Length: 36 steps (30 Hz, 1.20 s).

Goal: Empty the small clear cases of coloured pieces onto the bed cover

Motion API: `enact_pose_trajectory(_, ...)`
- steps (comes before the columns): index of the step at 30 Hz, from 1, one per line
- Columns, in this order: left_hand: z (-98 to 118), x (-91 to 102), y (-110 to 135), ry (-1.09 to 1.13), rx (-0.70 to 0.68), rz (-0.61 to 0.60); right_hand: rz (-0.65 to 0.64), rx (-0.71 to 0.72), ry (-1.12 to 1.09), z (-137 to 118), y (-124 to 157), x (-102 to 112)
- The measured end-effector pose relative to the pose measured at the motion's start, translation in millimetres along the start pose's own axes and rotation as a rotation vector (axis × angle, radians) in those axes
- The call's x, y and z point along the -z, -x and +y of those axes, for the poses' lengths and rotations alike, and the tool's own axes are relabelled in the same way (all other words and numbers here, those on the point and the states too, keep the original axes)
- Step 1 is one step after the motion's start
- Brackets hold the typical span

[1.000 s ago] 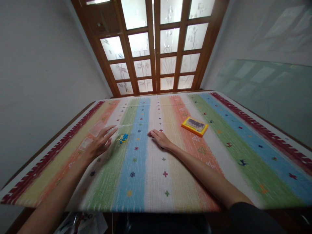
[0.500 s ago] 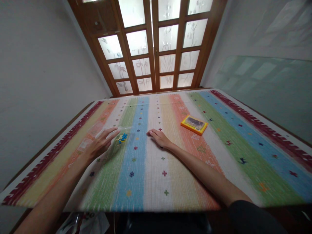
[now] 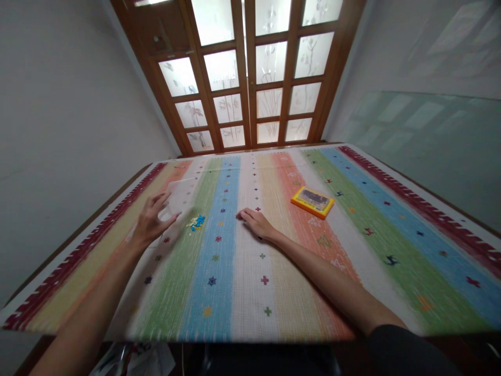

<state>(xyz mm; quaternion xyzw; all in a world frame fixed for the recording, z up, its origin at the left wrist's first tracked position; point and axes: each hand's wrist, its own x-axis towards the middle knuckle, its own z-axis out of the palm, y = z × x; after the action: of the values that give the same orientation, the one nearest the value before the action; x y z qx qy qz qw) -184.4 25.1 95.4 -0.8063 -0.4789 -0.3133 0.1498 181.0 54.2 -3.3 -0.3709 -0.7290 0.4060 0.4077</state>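
Note:
My left hand [image 3: 152,219] is raised over the left side of the cloth, its thumb spread well away from the bent fingers. A clear plastic sheet or bag [image 3: 180,190] lies by those fingertips; whether they touch it I cannot tell. To the right of the thumb is a small heap of blue, yellow and cream pieces [image 3: 196,223] on the green stripe. My right hand [image 3: 256,222] rests on the cloth near the middle, fingers loosely curled together, with nothing visible in it.
A striped cloth [image 3: 250,292] covers the table. Right of my right hand lies a yellow-orange box [image 3: 313,201] with a dark picture or window on top. Beyond the far edge stand wooden doors [image 3: 248,104] with frosted panes. Walls flank both sides.
My left hand has moved left and turned, its thumb now spread from bent fingers. The clear plastic has shifted position beside it. My right hand, the pieces and the box are unmoved.

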Motion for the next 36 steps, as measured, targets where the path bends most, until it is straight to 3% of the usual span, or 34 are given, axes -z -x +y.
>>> enact_pose_trajectory(5,-14,-42.2,-22,0.062,0.183,0.009,0.0,0.007,-0.002,0,0,0)
enact_pose_trajectory(9,-26,-74.8,-38,0.041,0.342,-0.114,0.003,0.004,-0.001,-2,0,0)
enact_pose_trajectory(12,-34,-85.5,-42,-0.012,0.433,-0.246,0.009,-0.007,-0.012,-2,1,0)
enact_pose_trajectory(19,-43,-90.9,-27,-0.017,0.477,-0.336,0.016,-0.022,-0.032,-1,1,-1)
enact_pose_trajectory(36,-25,-83.6,-8,-0.066,0.447,-0.256,0.006,-0.027,-0.022,2,0,0)
